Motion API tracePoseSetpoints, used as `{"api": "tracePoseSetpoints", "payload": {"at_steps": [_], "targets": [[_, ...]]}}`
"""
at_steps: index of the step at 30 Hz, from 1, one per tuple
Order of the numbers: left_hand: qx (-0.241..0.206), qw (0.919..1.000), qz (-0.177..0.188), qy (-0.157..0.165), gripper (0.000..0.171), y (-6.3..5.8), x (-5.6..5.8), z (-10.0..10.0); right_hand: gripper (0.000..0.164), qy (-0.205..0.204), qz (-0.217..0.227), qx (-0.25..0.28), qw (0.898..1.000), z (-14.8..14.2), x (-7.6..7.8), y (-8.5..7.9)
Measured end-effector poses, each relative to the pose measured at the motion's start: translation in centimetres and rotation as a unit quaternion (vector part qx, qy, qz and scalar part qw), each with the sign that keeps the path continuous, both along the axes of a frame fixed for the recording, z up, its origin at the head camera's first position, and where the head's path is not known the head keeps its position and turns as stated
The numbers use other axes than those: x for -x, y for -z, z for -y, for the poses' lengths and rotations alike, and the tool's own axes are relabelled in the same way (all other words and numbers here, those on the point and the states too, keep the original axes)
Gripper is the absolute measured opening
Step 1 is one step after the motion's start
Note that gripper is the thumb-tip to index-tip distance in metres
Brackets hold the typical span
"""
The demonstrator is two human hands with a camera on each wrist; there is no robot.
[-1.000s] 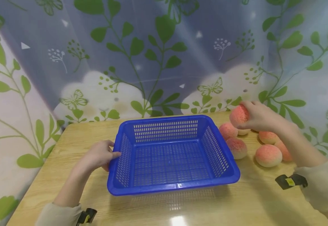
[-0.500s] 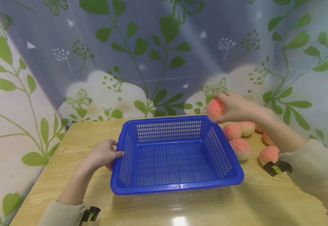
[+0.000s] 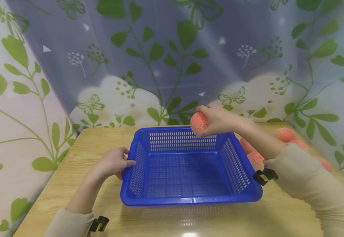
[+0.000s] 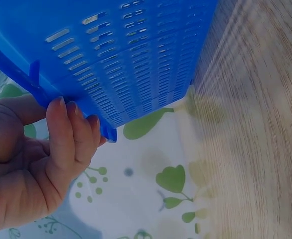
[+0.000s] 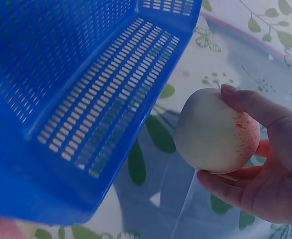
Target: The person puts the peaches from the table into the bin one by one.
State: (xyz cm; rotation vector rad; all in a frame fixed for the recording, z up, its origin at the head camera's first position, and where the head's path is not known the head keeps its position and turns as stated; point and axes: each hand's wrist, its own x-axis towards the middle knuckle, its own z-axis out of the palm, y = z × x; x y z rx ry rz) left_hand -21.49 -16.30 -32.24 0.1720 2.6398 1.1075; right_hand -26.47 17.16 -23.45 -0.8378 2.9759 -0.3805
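Observation:
A blue plastic basket with slotted walls stands on the wooden table, and nothing lies inside it. My left hand pinches the left rim, thumb over the top; in the left wrist view its curled fingers reach under the rim's outer side. Above the basket's back wall, my right hand grips a peach. The right wrist view shows this peach pale with a red-speckled side, between thumb and fingers, apart from the basket.
Several more peaches lie on the table to the right of the basket, some partly hidden behind my right arm. A patterned curtain with green leaves hangs right behind the table.
My right hand has carried the peach leftward from over the peach pile to above the basket's back wall. The left hand keeps its hold on the rim. The head view has shifted slightly.

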Motion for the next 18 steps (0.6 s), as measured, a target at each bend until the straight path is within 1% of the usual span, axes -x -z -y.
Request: {"api": "tracePoseSetpoints", "payload": {"at_steps": [5,12,15,18], "targets": [[-0.008,1.0,0.0,-0.001,0.04,0.1,0.0,-0.1,0.079,-0.019,0.007,0.006,1.0,2.1,0.4,0.7],[-0.004,1.0,-0.002,-0.007,0.041,0.0,-0.2,-0.2,0.081,-0.037,0.017,-0.017,0.999,5.3,0.8,2.4],[-0.001,1.0,-0.001,-0.008,0.042,-0.1,-0.3,-0.2,0.08,-0.05,0.012,-0.029,0.998,6.4,0.8,3.1],[0.0,1.0,-0.002,-0.007,0.042,-0.2,-0.3,-0.2,0.078,-0.069,-0.004,-0.046,0.997,7.4,0.9,3.7]]}}
